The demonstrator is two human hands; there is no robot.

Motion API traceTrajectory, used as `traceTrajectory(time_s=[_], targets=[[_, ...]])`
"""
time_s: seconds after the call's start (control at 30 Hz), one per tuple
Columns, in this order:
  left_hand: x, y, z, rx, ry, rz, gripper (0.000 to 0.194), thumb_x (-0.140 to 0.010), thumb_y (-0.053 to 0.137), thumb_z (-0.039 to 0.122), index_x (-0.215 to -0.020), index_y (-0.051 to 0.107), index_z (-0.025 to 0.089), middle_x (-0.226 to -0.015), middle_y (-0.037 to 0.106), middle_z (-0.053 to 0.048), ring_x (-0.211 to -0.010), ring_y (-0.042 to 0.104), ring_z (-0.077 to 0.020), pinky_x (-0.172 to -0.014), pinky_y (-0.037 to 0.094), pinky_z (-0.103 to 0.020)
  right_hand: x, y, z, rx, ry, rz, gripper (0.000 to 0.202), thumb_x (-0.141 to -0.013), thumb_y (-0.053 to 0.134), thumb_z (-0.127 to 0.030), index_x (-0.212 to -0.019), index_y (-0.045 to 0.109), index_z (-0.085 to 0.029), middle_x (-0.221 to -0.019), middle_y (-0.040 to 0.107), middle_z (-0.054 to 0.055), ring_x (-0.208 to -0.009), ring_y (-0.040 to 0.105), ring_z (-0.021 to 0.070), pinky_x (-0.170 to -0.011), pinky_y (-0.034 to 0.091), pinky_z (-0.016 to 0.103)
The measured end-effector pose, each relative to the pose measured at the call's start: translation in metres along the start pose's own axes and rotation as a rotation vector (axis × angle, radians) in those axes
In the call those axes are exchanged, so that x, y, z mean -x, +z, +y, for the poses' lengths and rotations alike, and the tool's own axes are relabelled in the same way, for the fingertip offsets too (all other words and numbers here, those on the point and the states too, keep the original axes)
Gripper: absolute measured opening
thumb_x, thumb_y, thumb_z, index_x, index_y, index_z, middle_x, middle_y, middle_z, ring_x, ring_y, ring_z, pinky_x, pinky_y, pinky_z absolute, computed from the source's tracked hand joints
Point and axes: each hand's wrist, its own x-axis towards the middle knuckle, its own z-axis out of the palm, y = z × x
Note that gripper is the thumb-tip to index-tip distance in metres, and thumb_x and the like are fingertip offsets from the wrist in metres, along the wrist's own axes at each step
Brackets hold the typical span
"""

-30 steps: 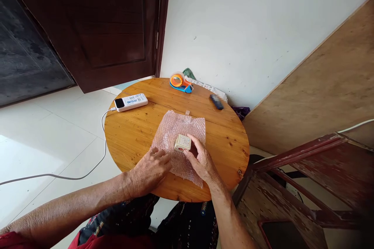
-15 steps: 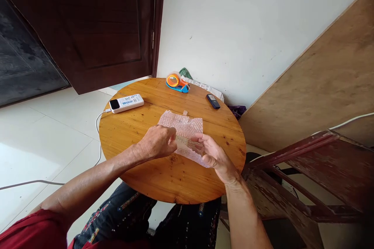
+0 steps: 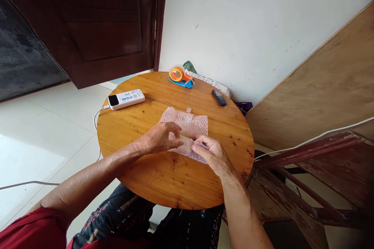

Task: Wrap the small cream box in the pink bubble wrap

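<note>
A sheet of pink bubble wrap (image 3: 197,123) lies spread on the round wooden table (image 3: 163,179). On its near part is a small pale, flat item (image 3: 187,142) with a printed label, partly covered by my fingers and a fold of the wrap. My right hand (image 3: 214,153) pinches the near right part of the bubble wrap against that item, thumb on the near side. At the item's left end is my left hand (image 3: 163,137), its thumb and forefinger apart over the wrap. Whether the left fingertips touch the item, I cannot tell.
A white power bank (image 3: 128,99) with a plugged-in cable stands at the table's left. Toward the back sits an orange and blue tape dispenser (image 3: 181,77). A dark, partly blurred object (image 3: 219,97) lies back right. A wall and wooden panel (image 3: 306,97) border the table.
My right hand has gone from open fingers to pinching the wrap, whose near edge is now folded up over the item. The left fingers have spread from a closed grip. The view shifted slightly.
</note>
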Motion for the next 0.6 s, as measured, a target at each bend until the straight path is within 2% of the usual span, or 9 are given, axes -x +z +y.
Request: traceTrajectory(time_s=[0.07, 0.13, 0.33, 0.47, 0.6], targets=[[-0.005, 0.006, -0.001, 0.115, -0.014, 0.007, 0.011, -0.075, 0.069, 0.026, -0.075, 0.063, 0.017, -0.109, 0.071, -0.007, -0.092, 0.066, -0.0189, -0.082, 0.05, -0.031, 0.001, 0.002, 0.002, -0.04, 0.027, 0.012, 0.017, -0.075, 0.062, -0.036, -0.067, 0.058, -0.021, -0.075, 0.066, 0.0, -0.068, 0.059, 0.0156, -0.06, 0.047, 0.027], [-0.008, 0.01, -0.001, 0.21, -0.049, 0.012, 0.011, -0.077, 0.066, 0.024, -0.07, 0.063, 0.016, -0.104, 0.073, -0.005, -0.086, 0.066, -0.016, -0.077, 0.05, -0.027, 0.003, 0.004, 0.001, -0.064, 0.047, 0.037, 0.017, -0.074, 0.063, -0.036, -0.067, 0.059, -0.021, -0.072, 0.065, 0.0, -0.068, 0.059, 0.0162, -0.06, 0.046, 0.027], [-0.009, 0.021, 0.0, 0.289, -0.078, 0.042, 0.01, -0.074, 0.062, 0.016, -0.065, 0.061, 0.015, -0.071, 0.067, 0.001, -0.067, 0.057, -0.0107, -0.064, 0.044, -0.021, 0.014, 0.011, -0.009, -0.087, 0.069, 0.11, 0.015, -0.071, 0.066, -0.034, -0.065, 0.063, -0.021, -0.096, 0.073, 0.003, -0.079, 0.065, 0.0187, -0.067, 0.051, 0.03], [-0.006, 0.027, -0.001, 0.302, -0.082, 0.065, 0.011, -0.072, 0.061, 0.013, -0.062, 0.059, 0.014, -0.069, 0.064, 0.002, -0.063, 0.053, -0.0091, -0.06, 0.04, -0.02, 0.021, 0.013, -0.007, -0.109, 0.06, 0.129, 0.016, -0.072, 0.066, -0.036, -0.065, 0.062, -0.022, -0.1, 0.074, 0.004, -0.081, 0.067, 0.0206, -0.067, 0.052, 0.032], [-0.005, 0.029, 0.002, 0.309, -0.075, 0.089, 0.011, -0.072, 0.06, 0.012, -0.062, 0.058, 0.015, -0.07, 0.065, 0.002, -0.065, 0.055, -0.0099, -0.062, 0.042, -0.021, 0.024, 0.013, -0.001, -0.092, 0.054, 0.187, 0.018, -0.074, 0.066, -0.038, -0.067, 0.063, -0.022, -0.1, 0.074, 0.005, -0.084, 0.068, 0.0215, -0.071, 0.053, 0.033]])
